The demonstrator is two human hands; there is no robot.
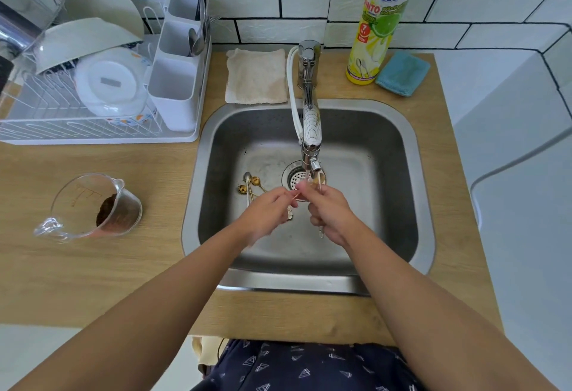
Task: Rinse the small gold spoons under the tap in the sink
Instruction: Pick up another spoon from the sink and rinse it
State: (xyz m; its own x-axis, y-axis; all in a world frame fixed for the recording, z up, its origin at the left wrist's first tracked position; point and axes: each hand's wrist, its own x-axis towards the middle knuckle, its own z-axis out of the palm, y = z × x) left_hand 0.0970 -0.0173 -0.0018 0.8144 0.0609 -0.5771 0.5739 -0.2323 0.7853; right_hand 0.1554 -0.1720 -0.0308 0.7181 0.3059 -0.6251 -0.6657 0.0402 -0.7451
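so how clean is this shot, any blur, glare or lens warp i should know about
Head view: even, soft light with no hard shadows; wide-angle warp bends the wall tiles and the counter edge. The left hand and right hand are slightly motion-blurred under the tap, so the spoon they hold is hard to make out. Mild sheen on the sink rim; the spoons on the sink floor stay legible.

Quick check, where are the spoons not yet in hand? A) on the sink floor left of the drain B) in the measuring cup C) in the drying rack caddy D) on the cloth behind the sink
A: the loose gold spoons lie on the floor of the sink, left of the drain.
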